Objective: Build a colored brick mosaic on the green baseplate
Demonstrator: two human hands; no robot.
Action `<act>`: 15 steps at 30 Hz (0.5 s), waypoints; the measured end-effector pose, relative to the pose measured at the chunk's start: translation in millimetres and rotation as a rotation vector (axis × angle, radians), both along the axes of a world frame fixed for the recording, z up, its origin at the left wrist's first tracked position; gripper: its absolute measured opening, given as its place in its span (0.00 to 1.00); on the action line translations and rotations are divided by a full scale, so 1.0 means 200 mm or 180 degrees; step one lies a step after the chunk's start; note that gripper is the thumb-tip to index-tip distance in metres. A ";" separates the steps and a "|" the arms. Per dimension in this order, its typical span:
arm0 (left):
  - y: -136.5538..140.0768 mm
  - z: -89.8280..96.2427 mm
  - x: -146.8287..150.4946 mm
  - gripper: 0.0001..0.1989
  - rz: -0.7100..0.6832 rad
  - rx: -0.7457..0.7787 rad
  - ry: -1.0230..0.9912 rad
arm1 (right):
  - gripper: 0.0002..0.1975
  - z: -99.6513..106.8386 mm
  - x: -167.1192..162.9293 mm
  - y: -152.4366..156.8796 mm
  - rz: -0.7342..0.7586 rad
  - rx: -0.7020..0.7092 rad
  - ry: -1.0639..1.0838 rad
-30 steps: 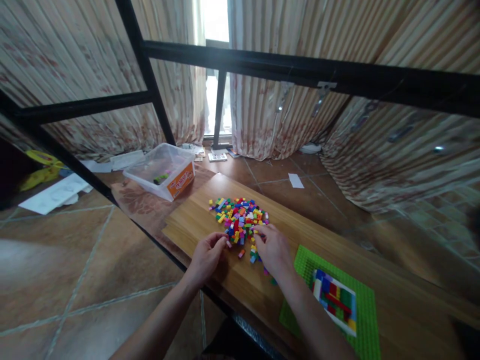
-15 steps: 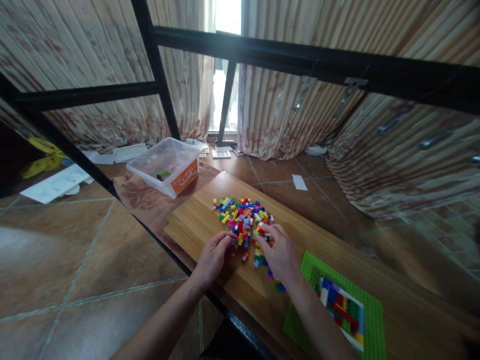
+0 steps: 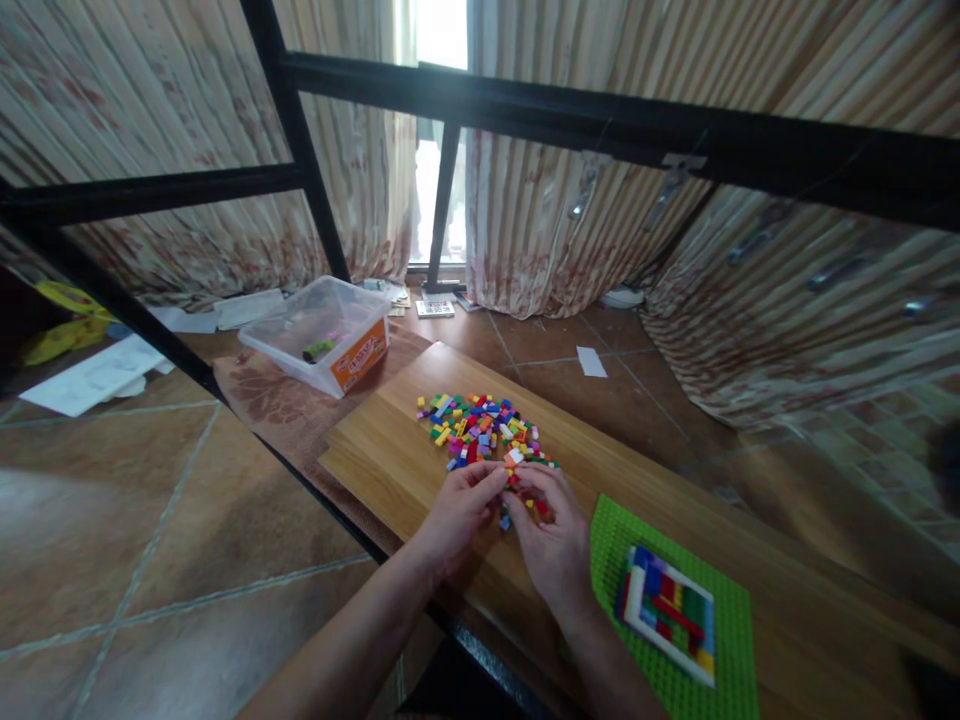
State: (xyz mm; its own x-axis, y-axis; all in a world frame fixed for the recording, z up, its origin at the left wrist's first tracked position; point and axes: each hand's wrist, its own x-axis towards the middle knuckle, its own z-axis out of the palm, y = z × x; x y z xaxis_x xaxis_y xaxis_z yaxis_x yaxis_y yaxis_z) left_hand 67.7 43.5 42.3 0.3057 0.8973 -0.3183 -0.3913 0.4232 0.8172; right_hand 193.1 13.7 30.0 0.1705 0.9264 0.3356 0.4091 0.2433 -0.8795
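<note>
My left hand (image 3: 459, 515) and my right hand (image 3: 553, 535) meet over the near side of a heap of small coloured toy bricks (image 3: 480, 425). Thumbs and fingertips are closed together, pinching what looks like a small reddish toy brick (image 3: 513, 479); the fingers largely hide it. Loose bricks lie under and around my right fingers. To the right of my right forearm lies a green studded baseplate (image 3: 724, 625). On it sits a flat rectangular build (image 3: 675, 605) with a white border and red, blue, green and yellow bricks inside.
All this rests on a wooden board (image 3: 390, 425). A clear plastic bin (image 3: 300, 325) with an orange label and a few pieces inside stands on a brown cloth (image 3: 259, 395) at the far left. Black metal bars (image 3: 525, 100) cross in front of the curtains. Papers (image 3: 90, 375) lie on the tiled floor.
My hands, apart over the bricks before, have come together at the fingertips. My left hand moved right and the view shifted slightly. The build on the baseplate is less covered by my forearm.
</note>
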 end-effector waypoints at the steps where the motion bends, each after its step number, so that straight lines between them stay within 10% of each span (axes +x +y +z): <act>1: 0.00 0.00 0.00 0.21 0.0017 0.0108 0.0137 | 0.11 0.01 0.01 0.00 -0.0069 -0.0121 0.0231; 15: -0.01 -0.02 -0.02 0.13 -0.0109 0.1082 0.1065 | 0.15 0.02 0.00 0.09 0.0043 -0.1269 0.2318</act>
State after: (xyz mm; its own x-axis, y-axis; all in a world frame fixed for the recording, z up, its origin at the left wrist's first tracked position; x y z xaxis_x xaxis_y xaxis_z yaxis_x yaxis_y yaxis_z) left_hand 64.2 41.0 38.7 0.2677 0.9589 -0.0944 -0.0736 0.1180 0.9903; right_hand 194.0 30.9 34.1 0.2061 0.9561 -0.2085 -0.2967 -0.1420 -0.9444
